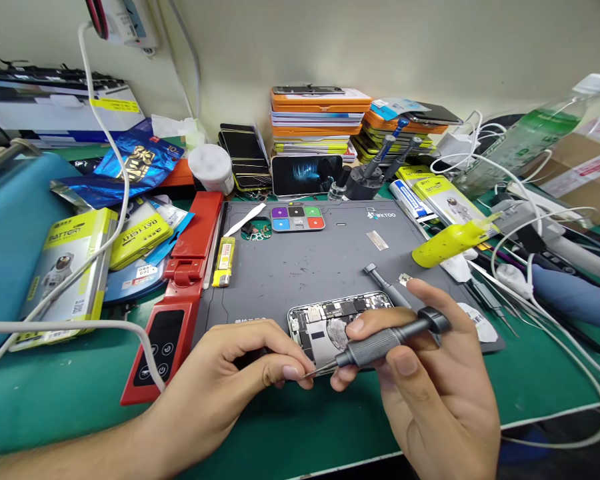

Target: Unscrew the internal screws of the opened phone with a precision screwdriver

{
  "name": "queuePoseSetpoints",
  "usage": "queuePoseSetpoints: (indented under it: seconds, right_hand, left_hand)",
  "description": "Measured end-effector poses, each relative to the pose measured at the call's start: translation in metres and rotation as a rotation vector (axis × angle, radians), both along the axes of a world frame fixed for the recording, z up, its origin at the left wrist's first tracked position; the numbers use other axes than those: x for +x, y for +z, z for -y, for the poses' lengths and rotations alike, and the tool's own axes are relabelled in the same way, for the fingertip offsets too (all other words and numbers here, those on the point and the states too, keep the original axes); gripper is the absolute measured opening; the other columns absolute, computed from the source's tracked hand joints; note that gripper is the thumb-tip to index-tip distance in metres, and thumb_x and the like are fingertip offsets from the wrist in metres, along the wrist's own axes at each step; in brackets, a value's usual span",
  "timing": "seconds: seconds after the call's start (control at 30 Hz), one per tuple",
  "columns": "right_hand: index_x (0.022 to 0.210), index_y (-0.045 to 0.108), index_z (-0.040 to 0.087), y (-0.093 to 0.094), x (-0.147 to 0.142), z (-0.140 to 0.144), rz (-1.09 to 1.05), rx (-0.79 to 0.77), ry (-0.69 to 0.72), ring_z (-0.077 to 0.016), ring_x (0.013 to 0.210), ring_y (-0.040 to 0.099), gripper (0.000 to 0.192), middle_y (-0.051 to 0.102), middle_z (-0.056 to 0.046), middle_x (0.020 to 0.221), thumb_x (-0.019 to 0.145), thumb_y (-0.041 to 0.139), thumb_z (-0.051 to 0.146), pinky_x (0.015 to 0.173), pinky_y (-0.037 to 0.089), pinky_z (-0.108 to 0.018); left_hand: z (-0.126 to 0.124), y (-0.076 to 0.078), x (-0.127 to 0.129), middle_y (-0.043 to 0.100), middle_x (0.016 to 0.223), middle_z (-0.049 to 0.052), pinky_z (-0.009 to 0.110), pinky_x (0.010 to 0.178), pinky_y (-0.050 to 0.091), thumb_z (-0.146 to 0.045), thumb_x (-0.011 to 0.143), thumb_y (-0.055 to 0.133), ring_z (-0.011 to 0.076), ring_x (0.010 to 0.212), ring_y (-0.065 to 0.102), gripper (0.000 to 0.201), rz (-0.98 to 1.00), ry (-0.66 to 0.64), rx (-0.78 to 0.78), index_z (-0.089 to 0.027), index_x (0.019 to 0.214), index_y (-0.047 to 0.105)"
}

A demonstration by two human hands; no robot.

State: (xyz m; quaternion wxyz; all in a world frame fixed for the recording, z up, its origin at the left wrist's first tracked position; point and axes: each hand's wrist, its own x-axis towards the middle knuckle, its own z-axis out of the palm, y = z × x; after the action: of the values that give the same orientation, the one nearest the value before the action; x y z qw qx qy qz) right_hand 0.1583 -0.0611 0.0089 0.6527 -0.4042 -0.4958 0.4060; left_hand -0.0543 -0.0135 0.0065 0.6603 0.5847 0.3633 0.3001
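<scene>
Holding screwdriver (390,340) in our right hand (430,380), grip closed round handle; left hand (240,363) pinches its tip over opened phone (330,320); internals exposed, reassembly remains.

1. Grey work mat (310,267), flecked with pale specks, on a green table (70,393).
2. Colour tray (298,218): purple, black, green, blue, white and red squares.
3. Red stand (180,300) with black button panel; yellow lighter (224,261) beside it.
4. Screwdriver (390,339) in the right hand (430,373), dark grey, knurled.
5. Open phone (330,319), silver rim, black and metallic innards.
6. Bright yellow bottle (453,241).
7. Yellow-green battery box (67,267), astronaut print.
8. Shiny blue bag (130,163), gold lettering.
9. Orange and yellow cases in the stack (320,120).
</scene>
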Motion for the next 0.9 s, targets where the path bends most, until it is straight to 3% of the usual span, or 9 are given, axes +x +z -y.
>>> queuePoseSetpoints:
  seconds: [0.3, 0.43, 0.5, 0.6, 0.67, 0.77, 0.9]
  right_hand:
    - [0.145, 0.057, 0.032, 0.001, 0.0, -0.001, -0.033, 0.001, -0.005, -0.0168, 0.062, 0.079, 0.036, 0.081, -0.002, 0.101, 0.11, 0.055, 0.021, 0.059, 0.073, -0.031]
    - [0.143, 0.059, 0.03, 0.0, -0.001, -0.001, -0.012, 0.019, -0.102, -0.0172, 0.062, 0.076, 0.036, 0.081, -0.003, 0.095, 0.109, 0.057, 0.022, 0.052, 0.07, -0.03]
    - [0.146, 0.058, 0.03, -0.004, -0.004, -0.001, 0.039, 0.086, -0.222, -0.0176, 0.067, 0.076, 0.041, 0.081, -0.003, 0.096, 0.107, 0.058, 0.018, 0.055, 0.07, -0.031]
    - [0.151, 0.055, 0.032, -0.014, -0.01, 0.001, 0.254, 0.259, -0.433, -0.0197, 0.08, 0.079, 0.058, 0.082, -0.002, 0.101, 0.1, 0.068, 0.008, 0.071, 0.074, -0.038]
    - [0.151, 0.057, 0.031, -0.023, -0.011, 0.002, 0.436, 0.334, -0.455, -0.0216, 0.084, 0.081, 0.064, 0.083, -0.003, 0.103, 0.095, 0.073, 0.004, 0.075, 0.074, -0.039]
    - [0.152, 0.057, 0.033, -0.033, -0.008, 0.002, 0.618, 0.398, -0.336, -0.0249, 0.09, 0.084, 0.069, 0.084, -0.005, 0.112, 0.092, 0.077, 0.004, 0.075, 0.075, -0.041]
    - [0.155, 0.054, 0.032, -0.037, -0.004, 0.001, 0.679, 0.384, -0.276, -0.0234, 0.103, 0.083, 0.076, 0.082, -0.005, 0.126, 0.09, 0.079, 0.001, 0.088, 0.075, -0.041]
  left_hand:
    - [-0.001, 0.002, 0.0, 0.082, 0.091, -0.005, 0.019, 0.083, 0.055, -0.03, 0.107, 0.072, 0.0132, 0.087, 0.073, 0.019, -0.014, -0.015, 0.01, -0.031, 0.095, 0.086]
    - [0.001, -0.002, 0.0, 0.082, 0.09, -0.002, 0.023, 0.083, 0.055, -0.029, 0.108, 0.07, 0.0154, 0.086, 0.074, 0.022, -0.073, -0.016, 0.09, -0.027, 0.092, 0.084]
    - [0.004, -0.007, 0.0, 0.082, 0.091, 0.0, 0.026, 0.083, 0.054, -0.027, 0.11, 0.067, 0.0169, 0.084, 0.075, 0.02, -0.111, -0.077, 0.3, -0.024, 0.095, 0.081]
    - [0.012, -0.015, 0.001, 0.083, 0.09, 0.004, 0.032, 0.07, 0.049, -0.025, 0.112, 0.062, 0.0185, 0.075, 0.073, 0.019, -0.167, -0.209, 0.883, -0.02, 0.102, 0.076]
    - [0.015, -0.015, 0.001, 0.084, 0.089, 0.005, 0.035, 0.062, 0.046, -0.019, 0.112, 0.06, 0.0189, 0.07, 0.073, 0.019, -0.262, -0.291, 1.209, -0.018, 0.103, 0.077]
    - [0.015, -0.009, 0.0, 0.086, 0.093, 0.005, 0.035, 0.063, 0.05, -0.014, 0.112, 0.058, 0.0189, 0.073, 0.076, 0.022, -0.378, -0.412, 1.296, -0.017, 0.104, 0.078]
    - [0.013, -0.003, 0.0, 0.087, 0.105, 0.006, 0.034, 0.064, 0.053, -0.012, 0.115, 0.045, 0.0192, 0.078, 0.079, 0.037, -0.428, -0.399, 1.317, -0.017, 0.103, 0.08]
